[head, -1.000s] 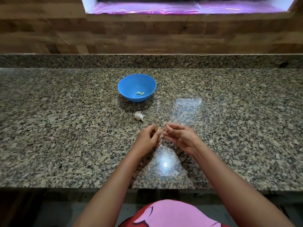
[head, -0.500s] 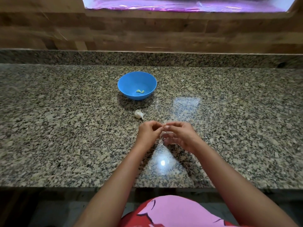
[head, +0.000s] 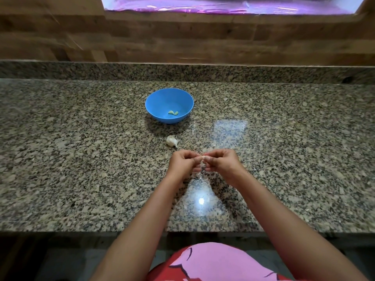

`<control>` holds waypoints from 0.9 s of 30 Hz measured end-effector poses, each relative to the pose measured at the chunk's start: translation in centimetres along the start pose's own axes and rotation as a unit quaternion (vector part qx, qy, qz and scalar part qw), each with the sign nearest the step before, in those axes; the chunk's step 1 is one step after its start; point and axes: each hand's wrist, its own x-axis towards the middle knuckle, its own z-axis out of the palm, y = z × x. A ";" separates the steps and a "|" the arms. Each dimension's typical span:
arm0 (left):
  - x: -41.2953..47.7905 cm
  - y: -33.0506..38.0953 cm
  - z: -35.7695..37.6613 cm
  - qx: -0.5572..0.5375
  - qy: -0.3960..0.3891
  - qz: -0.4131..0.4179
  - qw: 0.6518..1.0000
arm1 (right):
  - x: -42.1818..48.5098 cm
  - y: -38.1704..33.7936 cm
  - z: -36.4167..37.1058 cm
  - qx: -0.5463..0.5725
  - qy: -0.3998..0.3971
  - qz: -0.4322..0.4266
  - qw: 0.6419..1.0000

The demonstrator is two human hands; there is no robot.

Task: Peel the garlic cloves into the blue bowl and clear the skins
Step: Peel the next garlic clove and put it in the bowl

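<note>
- Left hand (head: 182, 164): held just above the table (head: 81, 163), about midway between its left and right edges and nearer the near edge than the far one. The fingers (head: 189, 155) are curled inward, and their tips pinch the garlic clove (head: 202, 158).
- Right hand (head: 224, 163): directly opposite the left hand, knuckles up. The fingers (head: 214, 154) are curled, and their tips pinch the same garlic clove from the other side. The fingertips of the two hands meet at the clove.
- Garlic clove: a small pale piece showing only between the opposed fingertips, clear of the table surface. How much skin remains on it cannot be told.
- Loose skin (head: 202, 168): a thin, translucent shred hanging below the clove, between the lower fingers of both hands.
- Blue bowl (head: 162, 98): upright on the table, beyond the hands toward the far edge and slightly to their left.
- Peeled cloves (head: 173, 112): small yellowish pieces lying on the floor of the blue bowl.
- Garlic cluster (head: 171, 141): white and still in its skin, lying on the table between the blue bowl and the hands, apart from both and closer to the left hand.
- Table: speckled granite with a raised strip of the same stone along the far edge. Glossy reflections show near the hands.
- Wall (head: 182, 41): horizontal wooden planks behind the far edge.
- Garment (head: 213, 262): pink and red fabric below the near edge.
</note>
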 end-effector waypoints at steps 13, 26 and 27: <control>-0.1 0.8 -0.4 0.060 -0.035 -0.012 0.997 | 0.2 -0.1 -0.7 -0.029 -0.028 -0.007 0.999; 0.0 1.3 0.1 0.147 -0.021 0.057 0.987 | -0.2 0.6 -0.8 0.016 -0.017 -0.046 0.999; 0.0 1.3 0.2 0.108 -0.028 0.035 0.993 | -0.2 0.6 -0.8 0.015 -0.015 -0.052 0.998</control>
